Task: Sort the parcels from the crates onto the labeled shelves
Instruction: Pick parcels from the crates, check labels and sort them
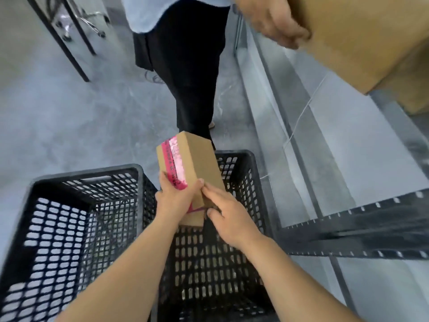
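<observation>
Left hand (176,201), right hand (228,217), frame centre: fingers (163,180) grasping taped box (195,159) over crate (234,154). Risk, I judge: bumping bystander (192,66) ahead, dropping it.

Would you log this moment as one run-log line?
left hand: grips brown cardboard parcel with pink tape | right hand: holds its near end | position: above black plastic mesh crate
</observation>
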Demonstrator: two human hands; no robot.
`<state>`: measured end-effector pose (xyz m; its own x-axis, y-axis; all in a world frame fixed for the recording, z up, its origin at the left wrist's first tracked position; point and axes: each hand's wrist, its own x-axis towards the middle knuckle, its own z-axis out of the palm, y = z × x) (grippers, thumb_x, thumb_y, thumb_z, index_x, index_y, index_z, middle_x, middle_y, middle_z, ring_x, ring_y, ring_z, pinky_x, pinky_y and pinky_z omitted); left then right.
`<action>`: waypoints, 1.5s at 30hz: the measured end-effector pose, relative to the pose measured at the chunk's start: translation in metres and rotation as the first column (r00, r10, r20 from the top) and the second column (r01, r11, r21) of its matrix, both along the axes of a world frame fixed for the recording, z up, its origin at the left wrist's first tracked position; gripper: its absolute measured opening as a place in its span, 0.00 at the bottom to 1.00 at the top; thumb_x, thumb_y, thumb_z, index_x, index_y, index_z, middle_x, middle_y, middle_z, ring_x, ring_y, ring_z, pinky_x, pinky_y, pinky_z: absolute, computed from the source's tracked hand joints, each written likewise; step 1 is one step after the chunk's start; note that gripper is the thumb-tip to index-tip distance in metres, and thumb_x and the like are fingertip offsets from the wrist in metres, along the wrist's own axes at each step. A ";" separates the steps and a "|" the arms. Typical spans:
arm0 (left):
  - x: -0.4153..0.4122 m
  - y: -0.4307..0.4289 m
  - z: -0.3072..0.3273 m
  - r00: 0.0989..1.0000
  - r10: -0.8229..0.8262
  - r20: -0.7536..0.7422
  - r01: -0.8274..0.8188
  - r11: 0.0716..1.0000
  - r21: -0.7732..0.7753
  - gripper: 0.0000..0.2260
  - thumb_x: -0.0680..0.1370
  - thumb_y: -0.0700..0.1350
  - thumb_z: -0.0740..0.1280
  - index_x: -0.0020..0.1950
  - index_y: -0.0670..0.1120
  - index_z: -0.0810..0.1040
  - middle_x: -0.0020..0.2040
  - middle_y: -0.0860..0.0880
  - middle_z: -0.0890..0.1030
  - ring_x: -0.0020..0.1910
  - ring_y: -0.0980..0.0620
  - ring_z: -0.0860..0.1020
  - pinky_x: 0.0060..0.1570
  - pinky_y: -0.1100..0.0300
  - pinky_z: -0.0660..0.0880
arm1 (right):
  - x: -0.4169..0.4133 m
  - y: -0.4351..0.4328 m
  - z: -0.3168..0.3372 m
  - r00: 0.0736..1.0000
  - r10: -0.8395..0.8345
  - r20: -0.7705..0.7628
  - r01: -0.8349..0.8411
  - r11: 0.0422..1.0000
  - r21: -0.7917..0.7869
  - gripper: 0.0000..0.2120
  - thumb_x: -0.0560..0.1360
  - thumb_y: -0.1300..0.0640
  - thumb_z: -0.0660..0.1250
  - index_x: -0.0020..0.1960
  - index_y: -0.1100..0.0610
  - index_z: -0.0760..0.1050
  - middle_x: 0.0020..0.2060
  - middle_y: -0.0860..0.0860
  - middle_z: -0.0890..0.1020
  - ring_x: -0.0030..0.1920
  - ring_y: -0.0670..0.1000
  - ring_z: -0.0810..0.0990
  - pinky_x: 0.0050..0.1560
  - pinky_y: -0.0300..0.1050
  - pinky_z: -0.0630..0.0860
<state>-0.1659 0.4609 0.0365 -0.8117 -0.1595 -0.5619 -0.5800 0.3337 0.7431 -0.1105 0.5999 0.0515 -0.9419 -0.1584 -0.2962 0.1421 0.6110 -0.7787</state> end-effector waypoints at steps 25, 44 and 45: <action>0.049 -0.066 0.123 0.951 0.031 -0.306 0.085 0.929 0.360 0.19 0.77 0.49 0.61 0.68 0.57 0.69 0.63 0.50 0.76 0.59 0.47 0.75 0.50 0.50 0.73 | -0.002 -0.005 0.138 0.990 -0.134 0.039 0.140 0.929 -0.344 0.43 0.70 0.52 0.72 0.75 0.36 0.51 0.57 0.41 0.74 0.57 0.44 0.75 0.60 0.47 0.73; 0.065 -0.057 0.155 0.949 -0.023 -0.313 0.167 0.882 0.440 0.33 0.65 0.56 0.70 0.70 0.55 0.66 0.61 0.50 0.78 0.58 0.49 0.77 0.58 0.48 0.73 | 0.015 -0.012 0.159 0.962 -0.197 -0.191 0.164 0.971 -0.174 0.25 0.82 0.62 0.55 0.77 0.51 0.59 0.73 0.48 0.68 0.73 0.47 0.65 0.74 0.51 0.63; 0.068 -0.057 0.154 0.946 -0.015 -0.324 0.174 0.867 0.467 0.29 0.67 0.54 0.68 0.68 0.56 0.68 0.60 0.50 0.79 0.57 0.49 0.78 0.55 0.49 0.74 | 0.015 -0.012 0.160 0.958 -0.199 -0.205 0.164 0.970 -0.178 0.24 0.81 0.62 0.56 0.76 0.51 0.61 0.71 0.48 0.70 0.71 0.47 0.67 0.72 0.51 0.65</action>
<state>-0.0983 0.4034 0.1905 -0.9494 0.1539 -0.2738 -0.2872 -0.0725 0.9551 -0.0955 0.5882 0.2117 -0.9980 -0.0066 -0.0632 0.0532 0.4575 -0.8876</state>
